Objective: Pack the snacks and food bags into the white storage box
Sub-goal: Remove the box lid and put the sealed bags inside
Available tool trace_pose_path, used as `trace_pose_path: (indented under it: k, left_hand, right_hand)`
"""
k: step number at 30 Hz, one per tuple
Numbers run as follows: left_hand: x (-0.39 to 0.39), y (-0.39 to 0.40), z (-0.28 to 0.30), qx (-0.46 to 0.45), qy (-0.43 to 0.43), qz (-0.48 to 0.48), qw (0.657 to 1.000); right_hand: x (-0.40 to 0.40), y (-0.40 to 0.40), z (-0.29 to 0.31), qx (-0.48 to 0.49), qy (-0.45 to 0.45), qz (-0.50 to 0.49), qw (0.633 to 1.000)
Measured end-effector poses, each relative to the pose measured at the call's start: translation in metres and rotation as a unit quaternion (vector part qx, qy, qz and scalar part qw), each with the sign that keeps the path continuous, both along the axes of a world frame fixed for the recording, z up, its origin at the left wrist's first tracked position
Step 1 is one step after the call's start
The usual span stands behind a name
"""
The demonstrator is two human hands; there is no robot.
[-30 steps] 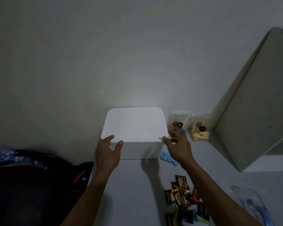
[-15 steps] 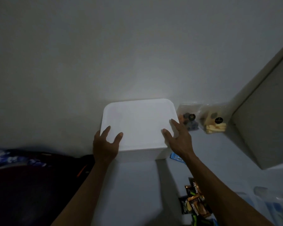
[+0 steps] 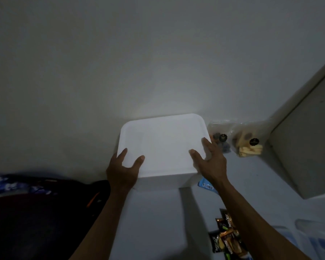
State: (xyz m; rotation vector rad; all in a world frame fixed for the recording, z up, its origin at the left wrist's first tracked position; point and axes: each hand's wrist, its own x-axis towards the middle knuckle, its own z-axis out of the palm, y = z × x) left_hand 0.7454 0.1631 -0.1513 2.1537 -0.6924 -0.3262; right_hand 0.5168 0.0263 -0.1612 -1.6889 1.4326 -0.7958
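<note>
The white storage box (image 3: 163, 145) stands against the wall with its lid on. My left hand (image 3: 123, 170) rests on the lid's near left corner, thumb and forefinger spread straight across it. On the near right corner lies my right hand (image 3: 211, 162), thumb on top and fingers straight along the right edge. Two clear food bags lean on the wall right of the box: one with dark pieces (image 3: 220, 139) and one with yellow sticks (image 3: 250, 148). Several dark snack sachets (image 3: 226, 239) lie near my right forearm. A blue packet (image 3: 207, 185) pokes out by the box's near right corner.
A dark bag (image 3: 36, 212) with an orange detail fills the lower left, close to the box. A grey cabinet panel (image 3: 308, 147) closes off the right side. Clear plastic bags (image 3: 311, 235) lie at the lower right.
The view has come closer to the box and turned left. My right hand moved from beside the food bags onto the lid's right corner. My left hand stayed on the left corner.
</note>
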Motion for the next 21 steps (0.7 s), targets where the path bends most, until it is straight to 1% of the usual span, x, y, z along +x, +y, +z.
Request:
trace_pose_path:
  k: [7, 10, 13, 18, 21]
  left_hand:
    - [-0.002, 0.004, 0.014, -0.022, 0.058, 0.015, 0.998]
    - [-0.002, 0.008, 0.022, -0.016, 0.073, 0.011, 0.997]
    - [-0.001, 0.010, 0.026, -0.034, 0.086, 0.017, 0.996]
    - [0.005, 0.005, 0.033, -0.037, 0.086, 0.022, 0.995]
    - [0.008, 0.001, 0.039, -0.050, 0.062, 0.024, 0.997]
  right_hand:
    - [0.001, 0.003, 0.022, 0.013, -0.021, -0.008, 1.000]
    - [-0.001, 0.007, 0.027, 0.032, -0.034, -0.007, 0.999]
    - [0.002, 0.008, 0.029, 0.044, -0.038, -0.006, 0.998]
    - [0.006, 0.008, 0.027, 0.061, -0.048, -0.022, 0.997]
    - [0.006, 0.008, 0.028, 0.067, -0.063, -0.025, 0.995]
